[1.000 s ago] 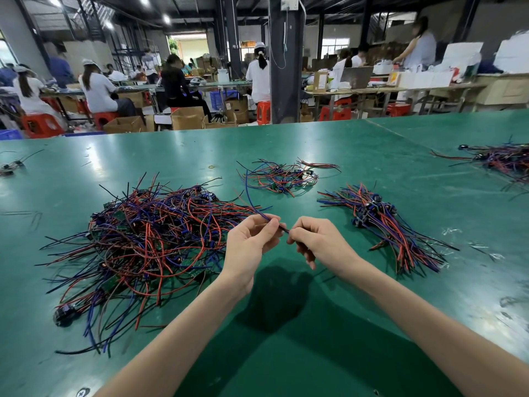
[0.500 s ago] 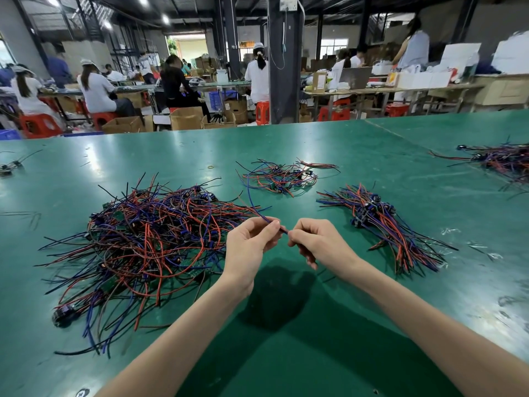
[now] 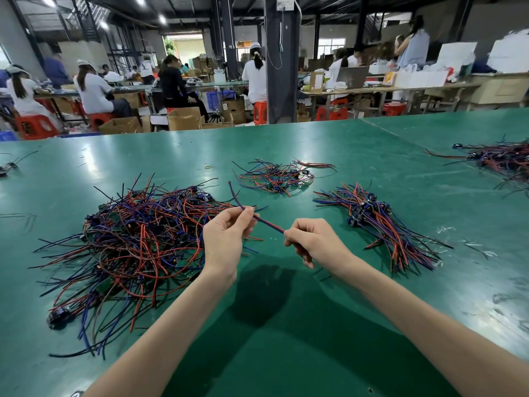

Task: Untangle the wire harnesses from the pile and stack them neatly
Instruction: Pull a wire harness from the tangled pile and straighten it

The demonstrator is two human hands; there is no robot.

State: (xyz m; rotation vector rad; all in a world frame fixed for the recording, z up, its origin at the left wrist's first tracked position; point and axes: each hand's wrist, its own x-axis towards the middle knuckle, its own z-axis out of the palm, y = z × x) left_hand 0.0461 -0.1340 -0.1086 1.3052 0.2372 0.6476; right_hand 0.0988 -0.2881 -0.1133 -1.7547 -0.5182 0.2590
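One wire | left hand, right hand pinch it | pile just left

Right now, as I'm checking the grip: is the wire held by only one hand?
No, the left hand and the right hand each pinch the wire, which spans the gap between them.

Person, own body as seen from the head camera: two arms, two hands
- Left forearm: bare to the bottom edge of the frame, slender, smooth
- Right forearm: bare likewise, slender, widening toward the lower right corner
- Left hand: bare, slim fingers, wrist uncovered
- Right hand: bare, slim fingers, knuckles showing, wrist uncovered
- Fingernails: too small to judge
- Any clothing lies beyond the frame
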